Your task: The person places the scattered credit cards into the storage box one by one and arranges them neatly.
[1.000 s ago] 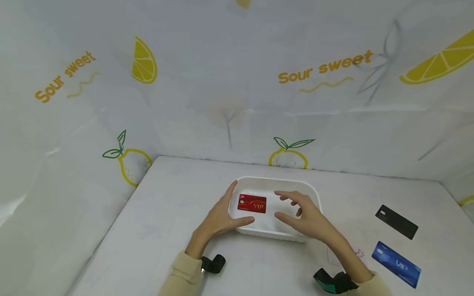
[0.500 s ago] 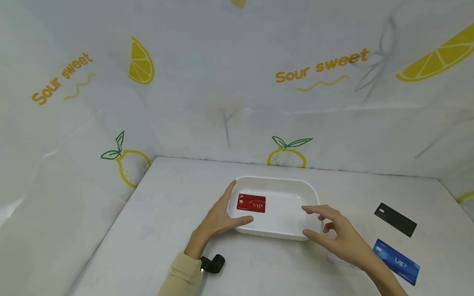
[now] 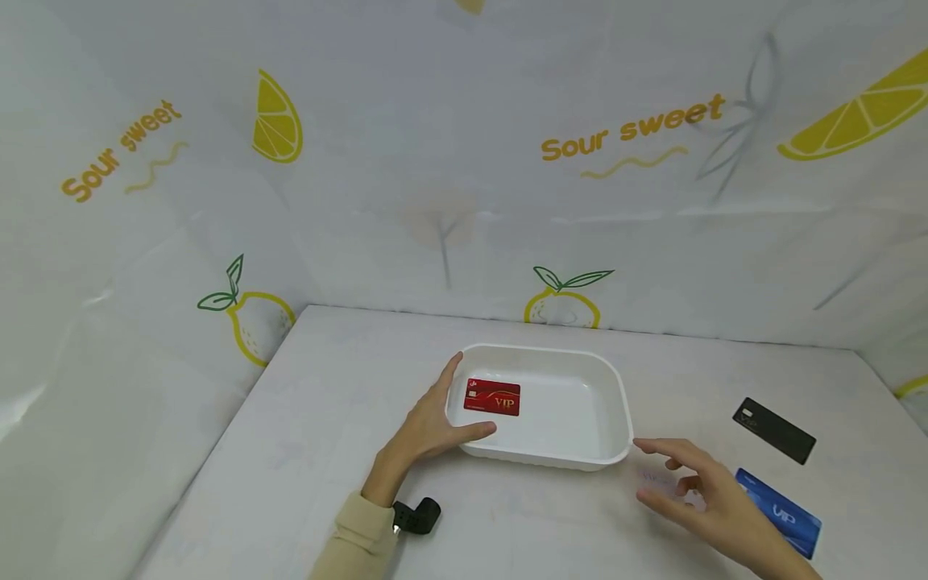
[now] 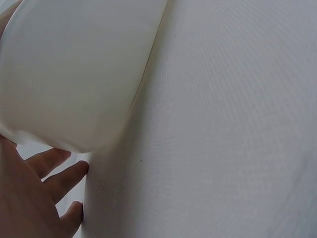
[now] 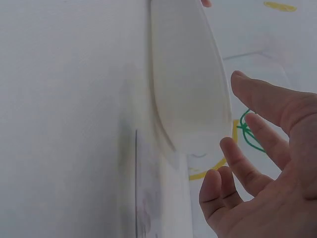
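Observation:
In the head view a white plastic tray (image 3: 558, 466) lies on the table, a red VIP card (image 3: 493, 397) flat inside at its left. My left hand (image 3: 429, 423) holds the tray's left end, with the thumb over the front rim and the other fingers along the outside wall. To the right of the tray, my right hand (image 3: 706, 495) hovers with loosely bent fingers and nothing between them. Below it, a pale card (image 3: 656, 481) lies on the table, partly hidden by the hand. The right wrist view shows these spread fingers (image 5: 242, 163) near the tray's end.
A black card (image 3: 774, 430) lies at the right of the table. In front of it is a blue VIP card (image 3: 786, 515), partly covered by the right hand. A white wall sheet (image 3: 406, 161) with lemon prints stands behind the table's back edge.
My right hand has moved right and toward me, out from over the tray to above the pale card. My left hand, the tray and the red card have stayed put.

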The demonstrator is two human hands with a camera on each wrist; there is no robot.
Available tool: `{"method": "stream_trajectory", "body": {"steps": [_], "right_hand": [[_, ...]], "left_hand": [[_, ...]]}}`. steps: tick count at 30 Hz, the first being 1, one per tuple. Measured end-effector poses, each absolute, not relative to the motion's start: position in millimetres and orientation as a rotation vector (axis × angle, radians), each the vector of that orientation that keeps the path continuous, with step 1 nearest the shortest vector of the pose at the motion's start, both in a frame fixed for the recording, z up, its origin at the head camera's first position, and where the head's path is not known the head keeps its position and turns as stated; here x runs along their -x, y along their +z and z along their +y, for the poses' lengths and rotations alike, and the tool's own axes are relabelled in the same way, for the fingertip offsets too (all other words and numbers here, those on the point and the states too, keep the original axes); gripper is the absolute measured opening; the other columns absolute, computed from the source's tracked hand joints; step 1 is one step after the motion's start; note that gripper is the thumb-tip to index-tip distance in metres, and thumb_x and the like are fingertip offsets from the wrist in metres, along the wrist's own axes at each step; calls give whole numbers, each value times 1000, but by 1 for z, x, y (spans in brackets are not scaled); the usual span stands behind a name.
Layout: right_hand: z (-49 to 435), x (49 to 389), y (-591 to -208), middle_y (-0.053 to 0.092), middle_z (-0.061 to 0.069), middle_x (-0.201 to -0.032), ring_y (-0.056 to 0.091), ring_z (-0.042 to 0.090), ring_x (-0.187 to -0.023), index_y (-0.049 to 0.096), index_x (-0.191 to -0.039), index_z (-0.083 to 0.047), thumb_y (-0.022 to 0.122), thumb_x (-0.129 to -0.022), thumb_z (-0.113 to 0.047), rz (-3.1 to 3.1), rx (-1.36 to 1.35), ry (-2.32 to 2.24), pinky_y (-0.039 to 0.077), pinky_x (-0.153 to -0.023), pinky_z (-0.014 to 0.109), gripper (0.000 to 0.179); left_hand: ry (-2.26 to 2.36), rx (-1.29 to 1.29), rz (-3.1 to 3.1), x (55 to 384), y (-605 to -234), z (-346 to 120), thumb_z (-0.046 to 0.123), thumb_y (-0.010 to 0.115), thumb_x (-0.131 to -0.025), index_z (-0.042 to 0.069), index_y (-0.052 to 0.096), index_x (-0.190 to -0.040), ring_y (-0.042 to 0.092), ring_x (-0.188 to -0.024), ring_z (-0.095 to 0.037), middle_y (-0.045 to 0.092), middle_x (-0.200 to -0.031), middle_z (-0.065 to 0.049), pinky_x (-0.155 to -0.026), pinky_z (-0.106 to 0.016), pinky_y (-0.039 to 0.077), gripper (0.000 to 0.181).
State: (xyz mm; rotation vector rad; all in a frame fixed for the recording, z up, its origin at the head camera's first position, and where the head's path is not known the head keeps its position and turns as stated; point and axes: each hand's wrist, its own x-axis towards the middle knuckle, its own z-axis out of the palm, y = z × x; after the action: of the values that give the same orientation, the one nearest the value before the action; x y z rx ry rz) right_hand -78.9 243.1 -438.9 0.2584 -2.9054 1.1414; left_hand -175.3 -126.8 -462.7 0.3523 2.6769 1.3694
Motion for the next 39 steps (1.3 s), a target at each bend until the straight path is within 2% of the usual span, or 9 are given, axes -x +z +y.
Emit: {"method": "stream_trajectory", "body": {"steps": [17,20,23,24,28,32,34,35,39], "right_hand": [[278,70,-464,63,14,-137,46,-9,-93,64,-134,-17,87,-79,-37,-3093,-190,992,53,-73,21,64],[280,71,-464,62,17,-140,58,5,-109,64,-136,-17,87,-79,-42,-3154,-163,967,61,-83,37,67],[282,74,-463,59,21,-143,61,29,-118,63,-138,-15,86,-79,-44,-3211,-145,950,58,-90,57,70],[282,74,-464,59,21,-143,60,35,-118,63,-138,-15,86,-78,-44,-3216,-150,941,58,-90,57,70],[289,75,-467,63,16,-138,58,13,-115,65,-136,-18,88,-76,-40,-3175,-208,894,59,-86,35,68],[294,74,-471,68,9,-133,43,-17,-103,68,-131,-20,90,-72,-39,-3091,-259,848,46,-76,14,66],[296,74,-472,69,9,-131,39,-21,-101,69,-129,-19,91,-71,-38,-3062,-279,849,41,-75,13,65],[296,74,-473,68,12,-131,37,-23,-102,69,-129,-17,91,-71,-36,-3048,-289,901,46,-86,19,65],[296,76,-472,69,11,-130,36,-20,-101,69,-130,-16,91,-71,-34,-3044,-316,888,49,-91,29,65]], "left_hand": [[1387,-358,2672,175,-462,-128,59,82,-74,36,14,-164,47,-144,-25,46,-159,-3,-114,-61,42,116],[1386,-353,2669,175,-461,-127,58,82,-74,36,13,-164,47,-144,-25,46,-159,-3,-115,-61,42,116],[1387,-355,2666,174,-461,-127,57,83,-74,36,13,-164,46,-145,-25,46,-159,-2,-115,-60,41,115],[1386,-354,2667,174,-460,-127,57,83,-74,36,13,-164,46,-145,-25,46,-159,-2,-115,-60,41,115],[1386,-356,2669,174,-460,-127,57,83,-75,36,14,-164,46,-145,-25,46,-158,-2,-115,-60,41,115],[1385,-360,2670,174,-460,-128,57,82,-75,35,14,-164,47,-144,-25,47,-158,-3,-115,-60,42,115],[1389,-363,2666,174,-460,-128,57,82,-75,35,14,-164,47,-144,-25,46,-158,-3,-115,-61,41,115],[1389,-363,2666,174,-460,-128,57,82,-75,34,14,-164,47,-144,-25,46,-158,-3,-115,-61,41,115],[1392,-366,2663,174,-460,-127,57,82,-75,33,15,-164,47,-143,-25,46,-158,-3,-115,-61,41,115]]}}
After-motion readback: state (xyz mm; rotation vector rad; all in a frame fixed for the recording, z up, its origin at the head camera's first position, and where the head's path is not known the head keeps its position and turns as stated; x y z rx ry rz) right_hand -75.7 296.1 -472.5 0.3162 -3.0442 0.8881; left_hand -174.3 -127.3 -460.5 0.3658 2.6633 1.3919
